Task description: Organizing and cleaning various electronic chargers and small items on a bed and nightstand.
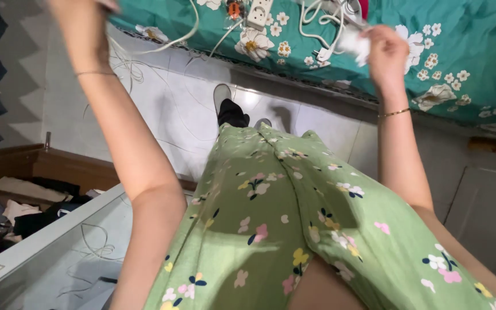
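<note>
Left hand [84, 17]: up at the top edge, mostly cut off by the frame; a thin white cord [162, 45] trails away from it, but I cannot tell whether the fingers are closed on it.
Right hand [384, 53]: closed around a bunched white wad [354, 45], cloth or tissue by the look of it, lifted just over the bed's edge.
Hands together: well apart, one at each side of the view, both raised toward the bed.
Bed [460, 34]: teal cover with white flowers, carrying everything here.
Power strip [259, 12]: white, lying flat on the cover between the two hands, with a small orange piece just beside it.
Cables [322, 28]: white loops and a plug heaped near the right hand; likely kept close to the strip they feed.
Floor [173, 109]: pale tiles, more thin cord lying loose.
Drawer [35, 201]: open at lower left, dark and light clothes inside.
Labels: none readable anywhere.
</note>
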